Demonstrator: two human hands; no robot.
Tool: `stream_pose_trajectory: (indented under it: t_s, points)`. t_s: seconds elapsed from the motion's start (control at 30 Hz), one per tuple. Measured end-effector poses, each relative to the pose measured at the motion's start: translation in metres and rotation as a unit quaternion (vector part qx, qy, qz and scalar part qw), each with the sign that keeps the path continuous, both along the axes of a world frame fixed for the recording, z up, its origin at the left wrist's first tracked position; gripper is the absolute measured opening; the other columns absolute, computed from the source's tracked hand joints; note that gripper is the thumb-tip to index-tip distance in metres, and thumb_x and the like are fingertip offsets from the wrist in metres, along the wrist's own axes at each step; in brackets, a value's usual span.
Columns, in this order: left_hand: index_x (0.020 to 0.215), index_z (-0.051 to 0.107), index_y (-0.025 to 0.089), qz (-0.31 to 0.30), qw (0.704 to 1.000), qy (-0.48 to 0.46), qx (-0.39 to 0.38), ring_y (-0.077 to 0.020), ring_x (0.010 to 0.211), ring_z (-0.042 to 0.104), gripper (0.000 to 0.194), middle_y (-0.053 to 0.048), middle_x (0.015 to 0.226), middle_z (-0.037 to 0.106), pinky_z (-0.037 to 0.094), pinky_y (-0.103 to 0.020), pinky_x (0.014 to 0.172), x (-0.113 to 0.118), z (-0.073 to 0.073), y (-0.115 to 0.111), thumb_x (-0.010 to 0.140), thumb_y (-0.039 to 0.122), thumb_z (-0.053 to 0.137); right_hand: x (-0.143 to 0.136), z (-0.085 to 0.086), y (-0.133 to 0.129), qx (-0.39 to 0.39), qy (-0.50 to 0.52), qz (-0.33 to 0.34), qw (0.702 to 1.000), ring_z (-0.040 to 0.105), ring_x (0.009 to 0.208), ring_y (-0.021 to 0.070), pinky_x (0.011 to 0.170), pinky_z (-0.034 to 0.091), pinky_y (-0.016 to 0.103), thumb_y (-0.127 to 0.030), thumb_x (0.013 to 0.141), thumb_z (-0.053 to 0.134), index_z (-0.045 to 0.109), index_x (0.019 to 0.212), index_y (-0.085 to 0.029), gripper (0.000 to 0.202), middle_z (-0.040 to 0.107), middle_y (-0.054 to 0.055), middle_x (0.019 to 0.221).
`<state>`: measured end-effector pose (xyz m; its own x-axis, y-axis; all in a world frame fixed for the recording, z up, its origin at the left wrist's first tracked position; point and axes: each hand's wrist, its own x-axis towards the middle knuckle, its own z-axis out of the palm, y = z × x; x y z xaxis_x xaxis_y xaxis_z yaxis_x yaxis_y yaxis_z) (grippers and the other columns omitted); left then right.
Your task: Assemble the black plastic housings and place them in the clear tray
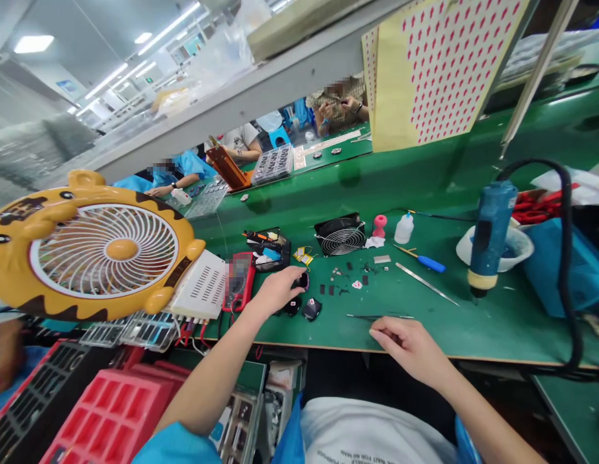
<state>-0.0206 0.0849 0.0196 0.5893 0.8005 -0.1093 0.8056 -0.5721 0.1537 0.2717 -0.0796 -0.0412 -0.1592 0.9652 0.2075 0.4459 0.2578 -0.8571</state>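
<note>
My left hand (276, 290) reaches over the green bench (473, 322) and pinches a small black device (303, 281) between its fingertips. Two more small black devices (311, 309) lie just below it on the mat. My right hand (406, 343) rests near the front edge with fingers loosely curled, nothing visibly in it, just below a pair of thin tweezers (379, 316). Tiny black parts (345, 277) are scattered between the hands and a small black fan (340, 236).
A tiger-shaped desk fan (93, 248) stands at left beside a white box (200, 286) and a red multimeter (238, 280). A blue heat gun (490, 235), blue-handled screwdriver (422, 259), white bottle (404, 228) and pink spool (379, 225) lie right. Red trays (106, 419) sit lower left. People work across the bench.
</note>
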Motion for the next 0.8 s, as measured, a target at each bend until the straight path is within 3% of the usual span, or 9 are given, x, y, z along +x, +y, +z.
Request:
stream_pose_trajectory:
  t_s: [0.07,0.2,0.47,0.7,0.8]
  points:
    - [0.137,0.065,0.023,0.014,1.0,-0.004,0.012,-0.0258,0.131,0.067,0.046,-0.009,0.143,0.069,0.054,-0.039,0.113,-0.016,0.005,0.001,0.092,0.023,0.073,0.0,-0.001,-0.001,-0.002,0.001,-0.001,1.0,0.061,0.055,0.0173,0.056,0.047,0.028,-0.045,0.106,0.048,0.067,0.079,-0.023,0.039,0.065,0.001,0.062]
    - [0.128,0.07,0.021,0.039,0.999,0.006,0.016,-0.0274,0.122,0.072,0.039,-0.01,0.134,0.074,0.058,-0.041,0.108,-0.043,0.013,0.004,0.089,0.02,0.074,0.0,-0.002,-0.001,0.001,0.001,-0.004,1.0,0.061,0.054,0.0166,0.055,0.047,0.027,-0.044,0.106,0.048,0.067,0.079,-0.023,0.039,0.065,0.0,0.062]
    - [0.136,0.067,0.023,0.031,0.999,0.014,-0.002,-0.0247,0.125,0.071,0.051,-0.008,0.138,0.073,0.056,-0.036,0.11,-0.041,-0.002,0.007,0.086,0.017,0.078,-0.002,0.001,0.0,0.007,-0.007,-0.005,1.0,0.06,0.051,0.016,0.054,0.047,0.027,-0.048,0.107,0.048,0.067,0.079,-0.023,0.042,0.064,-0.001,0.06]
    - [0.13,0.07,0.019,0.059,0.997,0.044,0.012,-0.0318,0.127,0.07,0.046,-0.013,0.137,0.073,0.055,-0.045,0.111,-0.076,0.018,0.006,0.086,0.013,0.077,-0.002,0.0,0.0,0.001,-0.014,-0.007,1.0,0.06,0.051,0.0165,0.053,0.048,0.028,-0.05,0.106,0.049,0.068,0.079,-0.024,0.042,0.066,-0.001,0.061]
    - [0.13,0.07,0.02,0.066,0.996,0.052,0.011,-0.0317,0.122,0.073,0.047,-0.013,0.133,0.075,0.058,-0.043,0.107,-0.08,0.016,0.005,0.085,0.009,0.076,-0.002,0.0,0.0,0.002,-0.02,-0.01,1.0,0.059,0.05,0.0162,0.052,0.047,0.028,-0.048,0.105,0.05,0.068,0.079,-0.025,0.039,0.065,-0.002,0.06]
